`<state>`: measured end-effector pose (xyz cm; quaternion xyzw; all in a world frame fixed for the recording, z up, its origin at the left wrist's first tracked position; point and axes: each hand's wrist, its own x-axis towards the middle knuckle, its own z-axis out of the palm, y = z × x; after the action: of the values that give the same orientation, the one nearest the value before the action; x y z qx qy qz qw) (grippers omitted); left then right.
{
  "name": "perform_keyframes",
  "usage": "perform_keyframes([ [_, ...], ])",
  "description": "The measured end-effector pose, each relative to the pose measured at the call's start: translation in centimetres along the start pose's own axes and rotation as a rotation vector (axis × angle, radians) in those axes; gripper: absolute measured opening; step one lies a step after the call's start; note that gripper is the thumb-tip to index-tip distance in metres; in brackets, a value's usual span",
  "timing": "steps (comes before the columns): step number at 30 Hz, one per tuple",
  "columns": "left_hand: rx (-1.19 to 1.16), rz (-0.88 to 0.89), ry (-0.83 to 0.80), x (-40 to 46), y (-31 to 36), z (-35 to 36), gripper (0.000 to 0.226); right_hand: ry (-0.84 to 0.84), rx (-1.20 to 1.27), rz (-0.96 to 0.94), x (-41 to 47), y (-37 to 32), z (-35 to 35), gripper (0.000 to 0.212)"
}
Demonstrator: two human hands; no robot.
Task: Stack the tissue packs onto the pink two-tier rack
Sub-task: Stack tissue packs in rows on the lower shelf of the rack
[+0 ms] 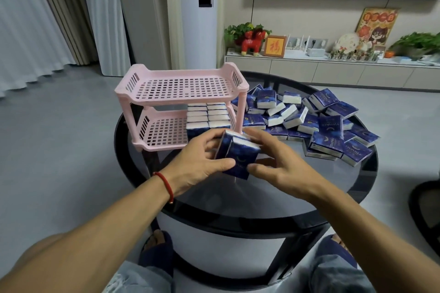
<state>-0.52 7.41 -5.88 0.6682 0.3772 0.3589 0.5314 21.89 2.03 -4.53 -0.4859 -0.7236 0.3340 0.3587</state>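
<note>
The pink two-tier rack (181,85) stands on the left part of the round glass table (285,192). Its top tier is bare. Several blue tissue packs (209,114) stand in rows on the right side of its lower tier. Just in front of the rack, my left hand (200,164) and my right hand (278,162) together hold a small stack of blue tissue packs (238,152) from either side, thumbs on the near face. A loose pile of blue packs (316,123) lies to the right of the rack.
A white cabinet (333,69) with plants, a red horse figure (253,41) and frames runs along the back wall under a dark screen. Grey floor lies left of the table. My slippered feet show under the glass. A dark round object (428,209) sits at the right edge.
</note>
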Motion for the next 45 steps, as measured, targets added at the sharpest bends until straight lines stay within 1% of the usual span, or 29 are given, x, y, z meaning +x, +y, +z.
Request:
perform_keyframes([
  [1, 0.035, 0.019, 0.001, -0.2, -0.2, 0.0, 0.062, 0.002, -0.006, -0.002, 0.2, 0.2, 0.3, 0.069],
  [4, 0.200, 0.053, -0.038, -0.8, -1.1, -0.1, 0.060, 0.026, -0.133, -0.036, 0.9, 1.0, 1.5, 0.063],
  [6, 0.331, 0.054, -0.039, -1.0, -1.6, -0.3, 0.059, 0.018, -0.156, -0.048, 1.3, 1.3, 2.1, 0.059],
  [8, 0.388, 0.050, -0.021, -1.2, -1.8, -0.4, 0.058, 0.018, -0.164, -0.050, 1.4, 1.5, 2.5, 0.056],
  [12, 0.426, 0.054, -0.001, -1.2, -1.7, -0.6, 0.062, 0.013, -0.165, -0.029, 1.6, 1.6, 2.9, 0.056],
  [16, 0.506, 0.083, 0.044, -1.1, -1.5, -1.0, 0.062, 0.042, -0.059, 0.014, 1.8, 1.7, 3.2, 0.059],
  [20, 0.470, 0.059, 0.084, -1.6, -1.5, -1.3, 0.063, 0.052, -0.027, 0.008, 2.2, 1.5, 3.8, 0.052],
  [23, 0.456, 0.063, 0.124, -1.7, -1.2, -2.1, 0.057, 0.061, -0.001, 0.029, 2.8, 1.1, 4.0, 0.049],
  [25, 0.388, 0.038, 0.171, -1.8, -0.8, -3.2, 0.052, 0.149, 0.066, 0.049, 3.4, 1.0, 4.0, 0.044],
  [27, 0.357, 0.008, 0.246, -2.0, -0.3, -4.5, 0.051, 0.335, 0.111, 0.071, 4.1, 1.1, 3.8, 0.035],
  [29, 0.383, -0.012, 0.315, -2.2, 0.1, -5.7, 0.053, 0.501, 0.036, 0.120, 5.2, 1.4, 3.4, 0.033],
  [30, 0.404, -0.012, 0.345, -2.3, 0.3, -6.2, 0.053, 0.539, -0.028, 0.139, 5.8, 1.5, 3.3, 0.036],
  [32, 0.444, -0.002, 0.414, -2.4, 0.7, -6.9, 0.050, 0.541, -0.113, 0.149, 7.2, 1.8, 3.2, 0.043],
  [33, 0.460, 0.001, 0.446, -2.4, 0.8, -7.2, 0.049, 0.533, -0.128, 0.147, 8.0, 1.8, 3.2, 0.042],
  [37, 0.593, 0.046, 0.527, -1.8, 0.9, -7.9, 0.049, 0.552, -0.172, 0.146, 9.9, 2.1, 3.2, 0.018],
  [39, 0.663, 0.063, 0.575, -1.0, 0.4, -7.9, 0.047, 0.567, -0.173, 0.142, 10.1, 2.2, 3.0, 0.011],
  [41, 0.730, 0.016, 0.640, 0.4, -0.2, -7.6, 0.046, 0.578, -0.155, 0.135, 10.1, 2.3, 2.8, 0.012],
  [43, 0.765, -0.061, 0.684, 2.0, -0.8, -7.1, 0.054, 0.588, -0.130, 0.134, 10.1, 2.1, 2.5, 0.015],
  [45, 0.762, -0.139, 0.683, 3.5, -1.4, -6.8, 0.064, 0.597, -0.109, 0.133, 9.8, 1.9, 2.2, 0.018],
])
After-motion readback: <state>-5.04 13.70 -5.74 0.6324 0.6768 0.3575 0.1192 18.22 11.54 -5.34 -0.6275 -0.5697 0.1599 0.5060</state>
